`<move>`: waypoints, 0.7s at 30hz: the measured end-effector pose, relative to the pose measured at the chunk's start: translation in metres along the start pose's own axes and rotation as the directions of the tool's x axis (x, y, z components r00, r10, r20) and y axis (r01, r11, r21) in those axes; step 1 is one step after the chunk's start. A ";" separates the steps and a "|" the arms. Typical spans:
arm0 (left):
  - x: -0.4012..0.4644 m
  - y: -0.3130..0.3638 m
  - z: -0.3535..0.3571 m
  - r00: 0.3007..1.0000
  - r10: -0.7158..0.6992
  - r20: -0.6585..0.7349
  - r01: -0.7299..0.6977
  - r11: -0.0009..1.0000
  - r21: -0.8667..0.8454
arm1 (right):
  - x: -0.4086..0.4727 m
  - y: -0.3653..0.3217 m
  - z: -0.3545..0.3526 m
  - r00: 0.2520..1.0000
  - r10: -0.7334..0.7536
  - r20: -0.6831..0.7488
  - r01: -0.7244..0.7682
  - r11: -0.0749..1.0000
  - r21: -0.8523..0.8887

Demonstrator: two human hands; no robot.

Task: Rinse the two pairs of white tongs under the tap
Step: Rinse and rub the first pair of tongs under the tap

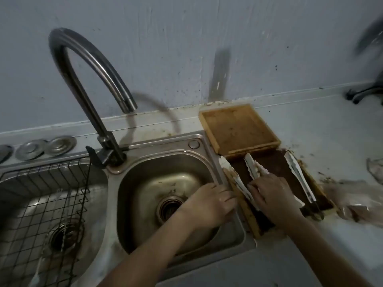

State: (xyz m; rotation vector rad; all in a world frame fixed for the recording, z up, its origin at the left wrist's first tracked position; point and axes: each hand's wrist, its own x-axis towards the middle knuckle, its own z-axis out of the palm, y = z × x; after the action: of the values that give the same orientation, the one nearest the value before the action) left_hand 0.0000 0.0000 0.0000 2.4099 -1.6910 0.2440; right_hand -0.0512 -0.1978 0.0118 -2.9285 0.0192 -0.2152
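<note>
Tongs (pixel 251 166) in right hand (pixel 271 195) grip | left hand (pixel 209 204) curled, sink (pixel 219 175) rim | tray (pixel 238 127) behind

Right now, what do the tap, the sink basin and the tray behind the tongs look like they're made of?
The tap looks like brushed metal, judging by its dull grey sheen. The sink basin looks like stainless steel, satin and stained brownish near the drain. The tray seems to be wood or bamboo: matte tan with raised edges.

Dim, stained pale wall (pixel 186 48) behind a grimy pale counter (pixel 323 129).
</note>
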 end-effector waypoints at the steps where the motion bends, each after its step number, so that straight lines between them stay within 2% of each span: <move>1: 0.002 0.003 0.006 1.000 -0.002 0.029 0.002 1.000 -0.009 | -0.004 0.003 0.003 0.998 0.046 0.036 -0.048 0.997 0.055; 3: 0.004 0.009 0.014 0.993 0.029 0.112 -0.026 0.999 -0.029 | -0.007 0.007 0.005 0.993 0.069 0.098 -0.081 0.989 0.125; 6: 0.012 0.018 0.014 0.968 0.061 0.245 -0.048 0.997 -0.058 | -0.010 0.011 0.007 0.961 0.076 0.267 -0.112 0.987 0.119; 8: 0.015 0.021 0.012 0.940 0.025 0.339 -0.005 0.998 -0.060 | -0.006 0.012 0.007 0.939 0.081 0.333 -0.119 0.988 0.095; 10: 0.015 0.024 0.012 0.940 -0.010 0.342 0.039 0.996 -0.077 | -0.003 0.011 0.006 0.925 0.102 0.366 -0.150 0.983 0.106; 14: 0.011 0.023 0.014 0.951 -0.006 0.308 0.031 0.997 -0.076 | -0.003 0.003 0.002 0.919 0.168 0.357 -0.233 0.961 0.147; 21: 0.014 0.025 0.008 0.919 -0.068 0.388 0.115 0.988 -0.100 | 0.003 -0.012 -0.032 0.953 0.205 0.225 -0.272 0.905 0.327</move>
State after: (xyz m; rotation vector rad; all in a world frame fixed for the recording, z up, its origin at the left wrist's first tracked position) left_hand -0.0183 -0.0228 -0.0026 2.5579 -1.6691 -0.3604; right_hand -0.0524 -0.1924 0.0457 -2.5407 0.2814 0.0872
